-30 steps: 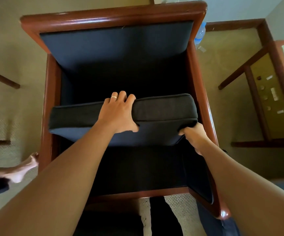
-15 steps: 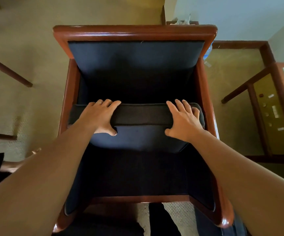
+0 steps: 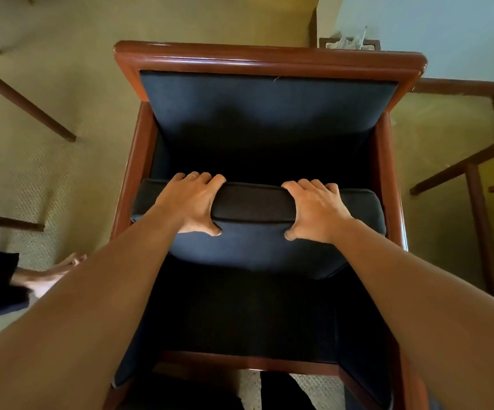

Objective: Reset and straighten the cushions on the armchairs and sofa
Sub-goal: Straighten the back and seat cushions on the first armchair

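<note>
- At the bottom edge the front of the armchair [image 3: 257, 362] is cut off, and both forearms cover its front corners; dark trouser legs stand behind the front rail, hard to make out.
- The seat base under the cushion [image 3: 254, 253] is in deep shadow, so I cannot tell if the cushion's front rests on it.
- The cushion is inside the armchair, tilted, its back edge raised toward the camera; its ends reach close to both wooden arms.
- The left hand [image 3: 191, 202] grips the raised edge left of the middle: the fingers curl over the top and their tips are hidden behind it, the thumb presses on the blue face. A thin ring is on one finger.
- The right hand [image 3: 317, 210] holds the same edge in the same way, right of the middle, with a bare stretch of cushion between the two hands.
- Behind the cushion a dark gap opens before the backrest.
- On the carpet [image 3: 62, 84] at the left a bare foot [image 3: 53, 272] is partly hidden by the left arm.
- At the right a wooden desk [image 3: 476, 161] is cut off by the edge; the small things under its top are too small to tell.
</note>
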A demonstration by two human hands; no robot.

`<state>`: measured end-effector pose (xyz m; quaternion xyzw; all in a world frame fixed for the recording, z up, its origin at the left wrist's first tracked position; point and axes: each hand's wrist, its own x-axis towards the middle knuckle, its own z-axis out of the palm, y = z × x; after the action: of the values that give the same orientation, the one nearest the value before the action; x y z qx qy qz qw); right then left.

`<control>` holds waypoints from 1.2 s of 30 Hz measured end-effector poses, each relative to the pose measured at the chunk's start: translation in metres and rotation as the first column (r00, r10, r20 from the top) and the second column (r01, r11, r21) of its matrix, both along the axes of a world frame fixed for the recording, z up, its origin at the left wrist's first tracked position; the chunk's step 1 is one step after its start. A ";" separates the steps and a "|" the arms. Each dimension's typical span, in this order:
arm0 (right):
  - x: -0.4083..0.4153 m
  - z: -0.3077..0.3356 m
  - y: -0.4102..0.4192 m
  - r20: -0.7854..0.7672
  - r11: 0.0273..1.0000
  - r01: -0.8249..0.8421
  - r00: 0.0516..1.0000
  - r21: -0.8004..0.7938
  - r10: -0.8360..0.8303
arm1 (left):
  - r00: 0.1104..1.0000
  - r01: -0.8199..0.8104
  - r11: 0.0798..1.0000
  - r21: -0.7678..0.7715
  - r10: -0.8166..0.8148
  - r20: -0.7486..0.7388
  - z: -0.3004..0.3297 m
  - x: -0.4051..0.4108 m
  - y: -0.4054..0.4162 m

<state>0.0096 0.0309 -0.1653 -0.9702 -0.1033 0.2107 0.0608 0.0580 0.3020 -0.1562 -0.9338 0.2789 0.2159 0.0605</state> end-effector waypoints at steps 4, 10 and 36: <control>0.022 -0.001 -0.011 0.019 0.999 0.017 1.000 0.030 -0.018 | 1.000 -0.001 1.000 -0.014 0.001 0.013 0.006 0.022 -0.011; 0.069 0.001 -0.020 0.025 0.999 0.000 1.000 0.049 -0.001 | 0.999 -0.046 0.998 -0.033 0.046 0.015 0.012 0.060 -0.020; 0.105 -0.024 -0.028 0.253 0.995 -0.055 0.965 -0.082 0.074 | 0.963 -0.186 0.975 -0.120 0.206 0.177 -0.028 0.090 -0.023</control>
<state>0.1144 0.0030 -0.1895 -0.9870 -0.1338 0.0894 0.0041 0.1477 0.2793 -0.1846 -0.9749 0.1887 0.1173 0.0171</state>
